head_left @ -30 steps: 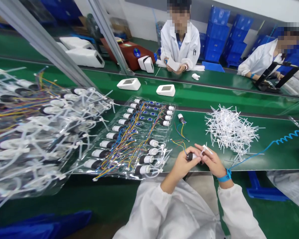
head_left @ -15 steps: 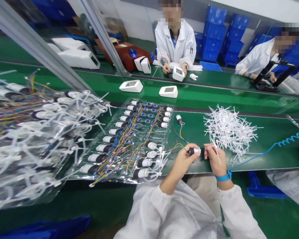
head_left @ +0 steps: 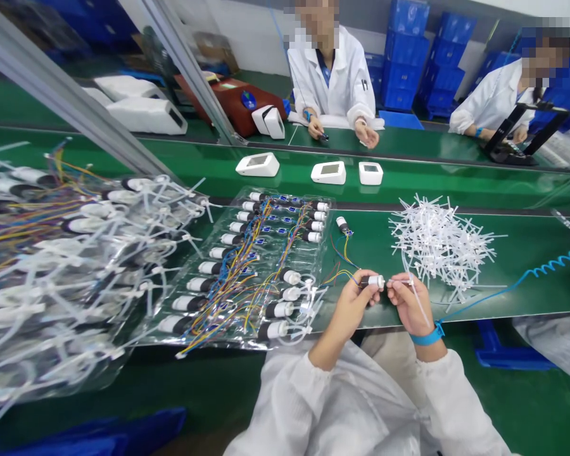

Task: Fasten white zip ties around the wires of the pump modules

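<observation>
1. The clear plastic tray [head_left: 298, 252] reaches the front edge of the green bench [head_left: 370, 247], near the left forearm; a brushing sleeve could shove it and jumble its rows.
2. The blue coiled cord [head_left: 557, 258] runs beside the pile of white tubing pieces [head_left: 441, 244]; a sharp pull of the right wrist could drag some along.
3. The black-and-white pump-like cylinder [head_left: 374, 282] is held just above the bench near its front edge. Its wires [head_left: 342, 273] trail towards the tray and could snag, straining their joints.
4. The thin tubing assembly [head_left: 411, 281] could kink if pushed askew against the cylinder's white end.
5. Both forearms reach forward, hands facing across a narrow gap.
6. The left hand [head_left: 354, 301] closes thumb and fingers around the cylinder, white end rightward.
7. The right hand [head_left: 412, 309] pinches the tubing assembly, one length hanging over the palm; exact fingertip contact is unclear.
</observation>
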A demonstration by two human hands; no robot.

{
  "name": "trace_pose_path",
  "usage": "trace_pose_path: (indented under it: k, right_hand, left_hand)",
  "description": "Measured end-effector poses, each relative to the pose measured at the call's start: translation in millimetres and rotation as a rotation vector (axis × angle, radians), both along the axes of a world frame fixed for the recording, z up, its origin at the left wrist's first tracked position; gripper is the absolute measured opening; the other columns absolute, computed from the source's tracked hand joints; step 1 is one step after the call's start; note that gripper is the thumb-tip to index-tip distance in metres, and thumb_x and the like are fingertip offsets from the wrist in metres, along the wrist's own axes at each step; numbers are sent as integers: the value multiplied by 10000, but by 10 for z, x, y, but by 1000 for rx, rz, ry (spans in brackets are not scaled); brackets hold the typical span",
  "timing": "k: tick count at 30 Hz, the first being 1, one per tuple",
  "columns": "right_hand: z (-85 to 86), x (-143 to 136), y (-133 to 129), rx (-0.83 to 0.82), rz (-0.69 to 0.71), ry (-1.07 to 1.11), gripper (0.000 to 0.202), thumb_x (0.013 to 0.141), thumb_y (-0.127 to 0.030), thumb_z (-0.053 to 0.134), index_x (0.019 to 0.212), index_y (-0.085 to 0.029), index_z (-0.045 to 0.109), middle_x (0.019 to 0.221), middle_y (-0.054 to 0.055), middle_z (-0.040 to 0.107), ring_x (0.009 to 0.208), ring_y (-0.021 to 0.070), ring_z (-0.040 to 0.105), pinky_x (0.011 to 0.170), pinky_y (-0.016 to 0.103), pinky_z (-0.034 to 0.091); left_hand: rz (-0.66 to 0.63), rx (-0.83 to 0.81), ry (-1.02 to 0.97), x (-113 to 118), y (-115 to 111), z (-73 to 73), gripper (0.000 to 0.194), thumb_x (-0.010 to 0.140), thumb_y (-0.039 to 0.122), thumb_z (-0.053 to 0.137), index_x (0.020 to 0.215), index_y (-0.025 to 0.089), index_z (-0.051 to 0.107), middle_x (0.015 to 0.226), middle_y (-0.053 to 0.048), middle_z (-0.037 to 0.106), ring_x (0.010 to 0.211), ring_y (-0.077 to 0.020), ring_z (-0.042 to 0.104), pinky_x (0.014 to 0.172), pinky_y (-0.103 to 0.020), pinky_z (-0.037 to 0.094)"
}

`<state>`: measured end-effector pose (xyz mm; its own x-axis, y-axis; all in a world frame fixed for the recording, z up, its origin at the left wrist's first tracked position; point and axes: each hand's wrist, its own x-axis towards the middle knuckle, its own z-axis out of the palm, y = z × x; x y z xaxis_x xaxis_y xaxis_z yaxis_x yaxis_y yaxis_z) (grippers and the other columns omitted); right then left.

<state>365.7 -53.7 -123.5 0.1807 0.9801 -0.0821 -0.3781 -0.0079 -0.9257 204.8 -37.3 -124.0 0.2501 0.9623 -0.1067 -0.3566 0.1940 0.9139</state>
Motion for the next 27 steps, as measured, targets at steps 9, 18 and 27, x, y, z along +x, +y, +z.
trace_pose_path:
  k: [9, 18, 27]
  right_hand:
    - [30, -7, -6, 49, 50, -13, 222, 843, -365, 943, 903, -231, 777, 815, 18, 739, 673, 169, 644, 604, 292, 531]
    - [31, -16, -31, 27, 56, 6, 241, 814, -349, 967, 889, -228, 772, 805, 14, 749, 649, 157, 658, 582, 266, 528]
    - [45, -13, -38, 39, 76, -4, 264, 821, -386, 954, 892, -228, 755, 791, 15, 730, 650, 171, 658, 569, 282, 540]
  left_hand:
    - [-79, 63, 94, -14, -24, 18, 397, 1001, 563, 749, 1129, 219, 597, 785, 33, 638, 655, -134, 558, 649, -267, 448]
    - [-70, 104, 113, -19, -48, 6, 409, 1047, 610, 692, 1109, 216, 604, 821, 24, 632, 676, -135, 539, 697, -280, 461]
    - [-85, 83, 70, -21, -41, -2, 477, 1016, 674, 712, 1100, 218, 600, 839, 16, 644, 664, -133, 530, 673, -276, 451]
